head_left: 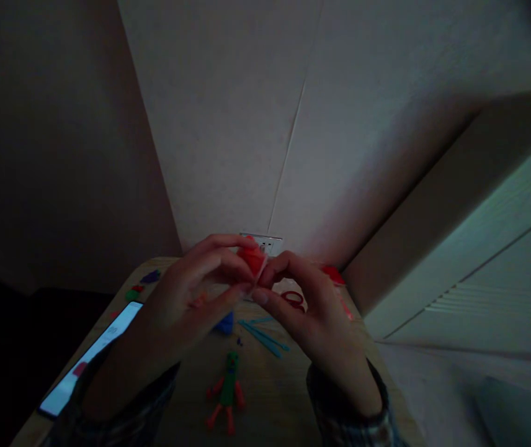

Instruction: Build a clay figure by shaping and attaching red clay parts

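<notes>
A: Left hand [179, 288] half-curled, gripping the red lump [250, 259]; right hand [316, 301] pinching its film [264, 266], above the table [275, 397]!
B: Risky: a hard tug could tear it, dropping the lump.

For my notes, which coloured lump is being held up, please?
The red lump, held in the left hand; blue lump, green lump and purple lump lie on the table.

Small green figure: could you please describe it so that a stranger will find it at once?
On the wooden table, look between the two dark sleeves. There the small green figure lies, lower in the picture than the light-blue tools. Unlike them, it has a green body with orange-red arms and legs.
</notes>
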Tool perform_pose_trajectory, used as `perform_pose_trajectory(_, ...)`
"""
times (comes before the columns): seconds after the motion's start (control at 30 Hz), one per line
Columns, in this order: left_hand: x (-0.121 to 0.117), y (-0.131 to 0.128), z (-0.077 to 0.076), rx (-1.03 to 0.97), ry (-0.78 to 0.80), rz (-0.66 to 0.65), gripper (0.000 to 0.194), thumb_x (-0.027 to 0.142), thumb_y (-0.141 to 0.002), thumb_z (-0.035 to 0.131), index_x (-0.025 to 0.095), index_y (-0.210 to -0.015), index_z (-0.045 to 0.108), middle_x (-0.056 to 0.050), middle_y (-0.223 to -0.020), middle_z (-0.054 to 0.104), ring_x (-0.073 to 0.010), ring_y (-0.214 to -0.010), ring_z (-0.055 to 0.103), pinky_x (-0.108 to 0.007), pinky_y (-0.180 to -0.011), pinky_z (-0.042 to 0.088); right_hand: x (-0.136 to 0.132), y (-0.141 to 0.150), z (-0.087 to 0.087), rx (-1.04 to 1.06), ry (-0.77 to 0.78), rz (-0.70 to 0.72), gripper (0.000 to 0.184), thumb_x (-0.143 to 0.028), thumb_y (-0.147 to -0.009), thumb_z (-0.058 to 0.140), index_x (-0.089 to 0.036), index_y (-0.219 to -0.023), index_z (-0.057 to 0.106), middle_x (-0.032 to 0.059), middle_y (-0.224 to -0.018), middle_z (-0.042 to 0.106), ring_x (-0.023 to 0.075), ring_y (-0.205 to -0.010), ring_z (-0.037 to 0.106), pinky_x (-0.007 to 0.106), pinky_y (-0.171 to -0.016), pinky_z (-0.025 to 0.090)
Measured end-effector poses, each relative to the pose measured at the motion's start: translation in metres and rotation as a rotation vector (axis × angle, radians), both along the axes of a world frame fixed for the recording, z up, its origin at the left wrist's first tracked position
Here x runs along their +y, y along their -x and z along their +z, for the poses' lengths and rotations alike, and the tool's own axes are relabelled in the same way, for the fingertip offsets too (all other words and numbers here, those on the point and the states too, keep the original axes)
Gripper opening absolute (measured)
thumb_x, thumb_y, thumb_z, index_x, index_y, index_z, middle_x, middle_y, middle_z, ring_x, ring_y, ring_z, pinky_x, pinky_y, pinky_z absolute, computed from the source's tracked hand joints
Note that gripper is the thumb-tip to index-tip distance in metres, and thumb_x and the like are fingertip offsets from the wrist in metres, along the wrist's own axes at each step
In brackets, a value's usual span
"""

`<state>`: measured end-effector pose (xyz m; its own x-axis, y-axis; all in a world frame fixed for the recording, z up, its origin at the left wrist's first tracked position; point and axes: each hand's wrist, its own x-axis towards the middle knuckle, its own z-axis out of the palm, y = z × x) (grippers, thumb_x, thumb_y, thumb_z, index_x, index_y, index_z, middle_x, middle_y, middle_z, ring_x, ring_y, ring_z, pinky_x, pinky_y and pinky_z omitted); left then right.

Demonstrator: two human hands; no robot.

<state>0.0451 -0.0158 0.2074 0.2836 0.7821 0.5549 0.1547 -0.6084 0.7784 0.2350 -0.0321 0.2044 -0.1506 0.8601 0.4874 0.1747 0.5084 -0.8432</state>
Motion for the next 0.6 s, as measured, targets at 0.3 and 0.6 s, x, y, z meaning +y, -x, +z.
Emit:
perform_pose_trajectory(0.3,-0.0017,-0.0079,-0.0035,0.202,-0.297,0.188,0.015,0.015,-0.097,0.068,0.027,-0.088,0.066,-0.004,-0.123,0.077,-0.0252,-0.118,0.076,-0.038,-0.102,0.063,0.0025,0.0048,-0.0061,-0.149,-0.115,-0.09,0.021,-0.023,-0.101,0.063,-0.023,-0.08,0.062,-0.0017,-0.076,0.071,0.0147,-0.071,0.066,0.026,-0.064,0.049)
perform_pose_trajectory(0.6,-0.0037,-0.0055,-0.0038,0.298,-0.367,0.234,0.015,0.016,-0.1,0.064,0.029,-0.092,0.064,-0.008,-0.134,0.075,-0.03,-0.125,0.075,-0.043,-0.104,0.064,0.0026,0.0055,-0.0037,-0.16,-0.19,-0.092,0.026,-0.016,-0.101,0.058,-0.025,-0.076,0.054,-0.0018,-0.073,0.065,0.016,-0.068,0.06,0.028,-0.064,0.045)
